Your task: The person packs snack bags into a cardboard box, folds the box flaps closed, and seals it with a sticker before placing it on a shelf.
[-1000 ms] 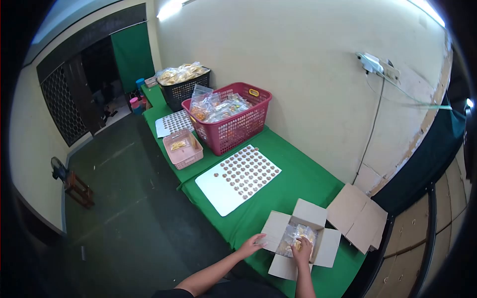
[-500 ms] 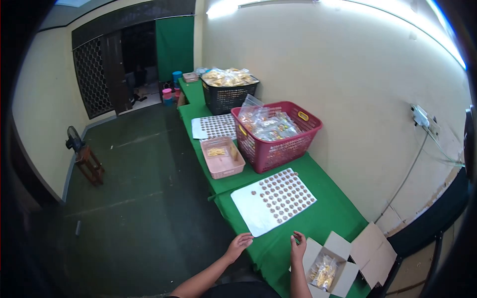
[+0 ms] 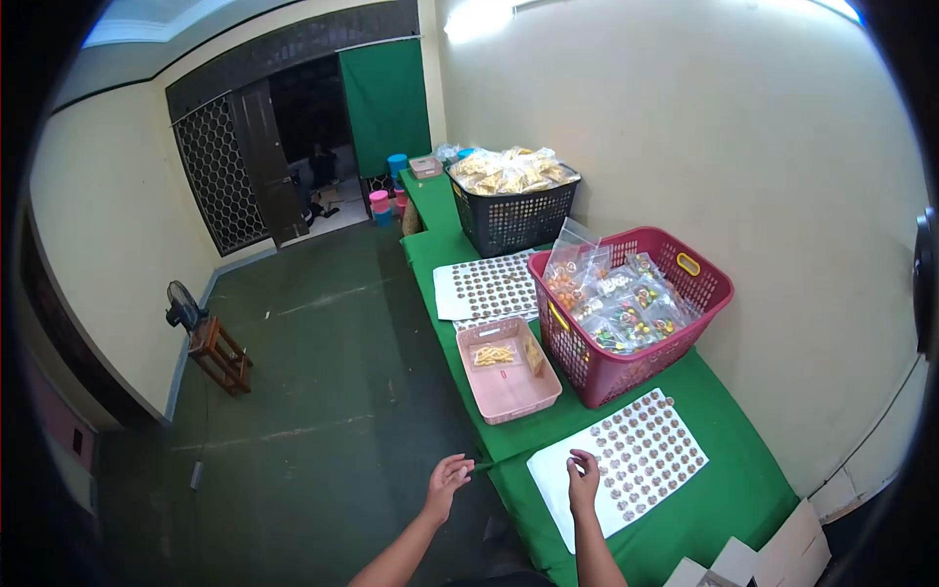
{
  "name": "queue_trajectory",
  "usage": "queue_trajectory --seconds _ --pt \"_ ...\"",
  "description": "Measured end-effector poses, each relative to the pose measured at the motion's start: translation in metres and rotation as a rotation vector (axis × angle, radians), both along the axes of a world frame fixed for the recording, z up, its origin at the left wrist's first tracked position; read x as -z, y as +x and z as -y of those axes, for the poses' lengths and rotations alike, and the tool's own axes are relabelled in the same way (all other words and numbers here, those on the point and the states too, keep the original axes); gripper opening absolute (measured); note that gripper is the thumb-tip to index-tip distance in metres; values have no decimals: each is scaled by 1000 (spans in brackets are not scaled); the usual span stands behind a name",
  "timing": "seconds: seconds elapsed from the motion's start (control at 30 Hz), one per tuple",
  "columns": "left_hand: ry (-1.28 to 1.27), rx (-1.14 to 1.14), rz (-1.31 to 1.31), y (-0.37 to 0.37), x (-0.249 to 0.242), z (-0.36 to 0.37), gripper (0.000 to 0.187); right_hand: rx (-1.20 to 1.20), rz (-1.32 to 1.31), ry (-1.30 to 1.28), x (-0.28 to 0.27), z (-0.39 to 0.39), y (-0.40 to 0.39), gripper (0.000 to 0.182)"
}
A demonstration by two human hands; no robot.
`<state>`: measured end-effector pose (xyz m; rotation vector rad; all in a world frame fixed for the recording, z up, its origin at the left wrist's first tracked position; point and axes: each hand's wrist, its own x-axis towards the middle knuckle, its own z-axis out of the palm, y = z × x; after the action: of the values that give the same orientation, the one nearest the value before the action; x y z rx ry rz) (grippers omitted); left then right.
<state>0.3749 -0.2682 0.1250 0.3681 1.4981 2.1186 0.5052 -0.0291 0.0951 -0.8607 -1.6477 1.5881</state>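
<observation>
My left hand hangs in front of the table's near edge, fingers loosely bent and apart, with nothing in it. Over the bare left part of a white sheet of round brown stickers is my right hand, its fingers slightly curled and no object showing in them. Rows of stickers fill the sheet's right side. Beyond my hands stands a pink plastic tray with a small bag of yellow sticks in it.
A maroon basket holds clear bags of colourful pieces. Behind it are a black basket of yellow snack packs and another sticker sheet. An open cardboard box sits at the lower right. On the floor, a fan tops a wooden stool.
My view has shifted, bringing the tray and baskets closer. My right hand has moved from beside the cardboard box to over the sheet; my left hand has left the sheet's near corner.
</observation>
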Motion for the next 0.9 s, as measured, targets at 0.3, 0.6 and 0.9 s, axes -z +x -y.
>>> queue_trajectory --seconds 0.3,0.6,0.9 --pt "-85 41 4 -139 -20 -53 37 -78 -50 -71 -3 -29 -147 20" --pt "-95 165 36 -276 12 -105 36 -38 5 -42 32 -41 -266 21" --pt "-707 469 -867 -389 105 -236 46 281 25 -875 93 -48 -376 50"
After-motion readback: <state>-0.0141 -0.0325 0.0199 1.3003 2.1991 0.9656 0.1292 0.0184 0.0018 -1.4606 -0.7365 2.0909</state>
